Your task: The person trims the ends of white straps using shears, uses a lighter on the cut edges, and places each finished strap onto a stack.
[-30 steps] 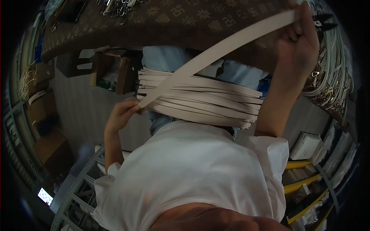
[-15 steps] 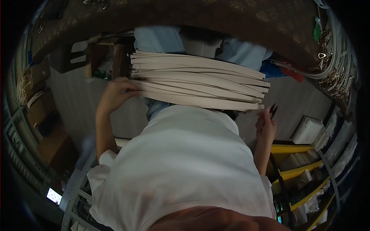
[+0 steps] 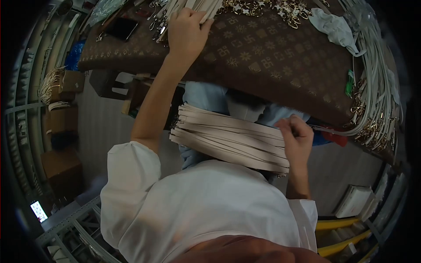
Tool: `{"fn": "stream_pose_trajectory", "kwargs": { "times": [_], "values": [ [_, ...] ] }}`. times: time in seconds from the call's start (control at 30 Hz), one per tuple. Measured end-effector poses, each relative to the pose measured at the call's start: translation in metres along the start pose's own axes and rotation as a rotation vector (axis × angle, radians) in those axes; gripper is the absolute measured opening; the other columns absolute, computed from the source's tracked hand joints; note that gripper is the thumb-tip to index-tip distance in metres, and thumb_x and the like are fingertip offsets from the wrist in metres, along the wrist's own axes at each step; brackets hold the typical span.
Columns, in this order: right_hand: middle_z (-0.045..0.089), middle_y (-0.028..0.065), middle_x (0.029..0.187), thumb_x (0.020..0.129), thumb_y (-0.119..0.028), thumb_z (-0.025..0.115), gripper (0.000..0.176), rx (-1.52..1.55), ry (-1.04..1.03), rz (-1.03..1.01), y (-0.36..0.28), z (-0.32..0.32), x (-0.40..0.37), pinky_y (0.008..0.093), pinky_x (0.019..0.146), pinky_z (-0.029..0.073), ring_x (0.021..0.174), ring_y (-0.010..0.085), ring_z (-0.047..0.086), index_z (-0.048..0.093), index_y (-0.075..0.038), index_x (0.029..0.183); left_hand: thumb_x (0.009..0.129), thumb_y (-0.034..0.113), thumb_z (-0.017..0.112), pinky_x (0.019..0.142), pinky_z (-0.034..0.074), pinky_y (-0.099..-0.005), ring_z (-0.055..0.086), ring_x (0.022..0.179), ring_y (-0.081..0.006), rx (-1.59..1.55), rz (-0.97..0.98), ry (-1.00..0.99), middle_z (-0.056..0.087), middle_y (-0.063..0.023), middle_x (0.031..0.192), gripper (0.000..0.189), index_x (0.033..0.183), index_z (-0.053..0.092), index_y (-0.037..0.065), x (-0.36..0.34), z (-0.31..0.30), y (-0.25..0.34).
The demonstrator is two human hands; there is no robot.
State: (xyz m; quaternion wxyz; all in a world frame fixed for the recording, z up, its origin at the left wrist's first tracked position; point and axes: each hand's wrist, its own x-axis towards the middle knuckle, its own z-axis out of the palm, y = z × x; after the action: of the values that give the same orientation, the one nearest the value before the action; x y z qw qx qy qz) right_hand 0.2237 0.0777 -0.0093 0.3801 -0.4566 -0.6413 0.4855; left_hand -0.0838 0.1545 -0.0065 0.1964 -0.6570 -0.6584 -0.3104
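Note:
On the lap lies a bundle of flat beige straps point(image 3: 232, 138), side by side. My left hand point(image 3: 188, 30) reaches up onto the patterned brown table cover, its fingers bent over a second group of pale straps point(image 3: 210, 6); whether it grips any is unclear. My right hand point(image 3: 297, 131) is closed at the right end of the lap bundle, thumb and fingers pinched near the strap ends. What it holds, if anything, is too small to make out.
Gold metal clasps point(image 3: 289, 13) lie on the table point(image 3: 263, 57), with a black phone point(image 3: 122, 28) at its left and a white cloth point(image 3: 333, 27) at its right. Pale straps with clasps point(image 3: 372, 101) hang over the right edge. Cardboard boxes point(image 3: 61, 164) stand left.
The view has tilted up, showing more of the table. My left hand has left the lap bundle and moved up to the straps on the table. The dark pointed tool by my right hand no longer shows.

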Motion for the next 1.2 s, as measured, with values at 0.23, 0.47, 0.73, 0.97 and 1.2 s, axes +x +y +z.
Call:
{"fn": "stream_pose_trajectory", "kwargs": {
  "times": [0.23, 0.47, 0.73, 0.97, 1.2],
  "values": [
    [0.048, 0.0056, 0.057, 0.064, 0.003, 0.057, 0.011, 0.021, -0.132, -0.141, 0.000, 0.015, 0.006, 0.0237, 0.046, 0.032, 0.050, 0.0117, 0.044, 0.061, 0.003, 0.075, 0.073, 0.016, 0.062, 0.068, 0.043, -0.0381, 0.053, 0.077, -0.0297, 0.227, 0.029, -0.236, 0.055, -0.0125, 0.078, 0.020, 0.086, 0.061, 0.002, 0.009, 0.010, 0.008],
    [0.045, 0.0040, 0.056, 0.077, -0.008, 0.062, 0.015, 0.121, -0.099, 0.094, 0.004, 0.014, 0.008, 0.0222, 0.047, 0.028, 0.051, 0.0084, 0.037, 0.060, 0.004, 0.067, 0.072, 0.012, 0.062, 0.067, 0.045, -0.0339, 0.056, 0.075, -0.0257, 0.067, -0.048, -0.225, 0.058, -0.0120, 0.081, 0.022, 0.091, 0.060, 0.001, 0.009, 0.000, -0.001],
    [0.044, -0.0014, 0.057, 0.080, -0.013, 0.060, 0.018, 0.301, -0.030, 0.137, 0.007, 0.023, 0.016, 0.0202, 0.049, 0.028, 0.053, 0.0048, 0.034, 0.060, 0.003, 0.071, 0.081, 0.012, 0.056, 0.060, 0.047, -0.0222, 0.059, 0.068, -0.0135, -0.963, -0.631, -0.250, 0.062, -0.0095, 0.077, 0.016, 0.088, 0.059, -0.002, 0.007, -0.038, 0.029],
    [0.045, -0.0050, 0.059, 0.080, -0.015, 0.061, 0.017, 0.645, -0.106, 0.301, -0.019, 0.047, 0.042, 0.0159, 0.053, 0.035, 0.058, 0.0017, 0.044, 0.060, 0.001, 0.086, 0.084, 0.009, 0.053, 0.061, 0.047, -0.0223, 0.059, 0.072, -0.0126, -1.412, -0.969, -0.486, 0.060, -0.0077, 0.081, 0.014, 0.093, 0.053, -0.002, -0.071, -0.073, 0.115],
    [0.053, -0.0031, 0.061, 0.071, -0.011, 0.069, 0.014, 0.624, -0.201, 0.327, -0.016, 0.059, 0.048, 0.0170, 0.050, 0.035, 0.057, 0.0024, 0.046, 0.060, -0.001, 0.075, 0.084, 0.007, 0.052, 0.062, 0.048, -0.0240, 0.059, 0.069, -0.0133, -1.583, -1.081, -0.551, 0.060, -0.0082, 0.080, 0.011, 0.091, 0.053, -0.002, -0.102, -0.085, 0.115]
  ]
}}
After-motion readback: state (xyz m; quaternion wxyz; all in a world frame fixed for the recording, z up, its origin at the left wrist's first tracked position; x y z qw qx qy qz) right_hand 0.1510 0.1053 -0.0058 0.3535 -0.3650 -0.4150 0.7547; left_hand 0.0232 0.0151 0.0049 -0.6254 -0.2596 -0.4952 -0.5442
